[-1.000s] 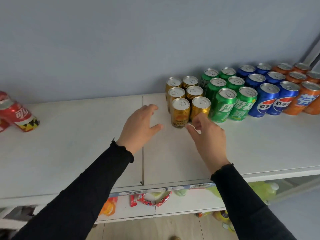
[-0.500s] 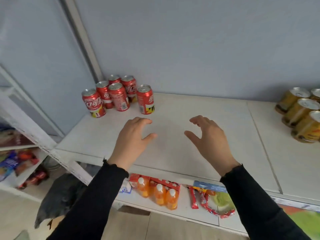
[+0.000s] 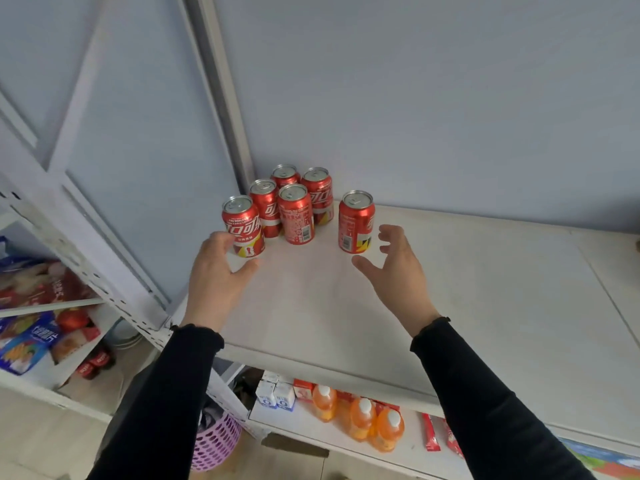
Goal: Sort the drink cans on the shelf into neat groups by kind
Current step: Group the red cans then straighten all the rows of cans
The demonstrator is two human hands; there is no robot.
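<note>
Six red cola cans (image 3: 296, 213) are standing upright at the back left corner of the white shelf (image 3: 485, 306), at about 11 o'clock from the hands. Five are clustering together; the sixth, a lone can (image 3: 356, 221), is standing just apart at their 3 o'clock. The left hand (image 3: 216, 275) is touching the front-left can (image 3: 243, 226), its grip released and fingers spread. The right hand (image 3: 398, 271) is hovering near the lone can, grip released, fingers loosely curled, grasping nothing.
</note>
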